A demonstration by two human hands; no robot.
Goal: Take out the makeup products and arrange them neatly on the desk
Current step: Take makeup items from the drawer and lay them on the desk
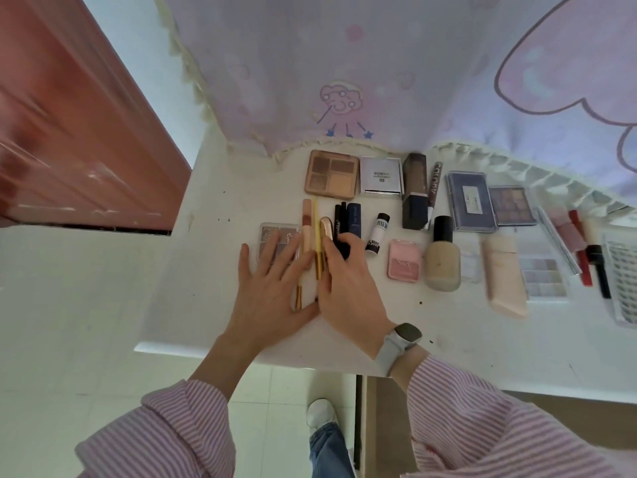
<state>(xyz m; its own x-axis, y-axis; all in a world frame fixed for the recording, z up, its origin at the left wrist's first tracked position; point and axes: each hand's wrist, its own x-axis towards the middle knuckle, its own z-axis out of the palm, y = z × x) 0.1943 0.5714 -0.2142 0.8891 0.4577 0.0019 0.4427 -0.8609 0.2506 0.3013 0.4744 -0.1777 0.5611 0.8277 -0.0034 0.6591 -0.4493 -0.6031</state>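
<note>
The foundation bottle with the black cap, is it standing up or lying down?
Lying down. The foundation bottle rests on its side on the desk, black cap pointing toward the curtain.

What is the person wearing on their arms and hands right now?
Both arms are in loose pink-and-white striped shirt sleeves, pushed back above the wrists. The right wrist carries a smartwatch with a dark rounded-square face on a pale band. The left hand and right hand are bare.
</note>
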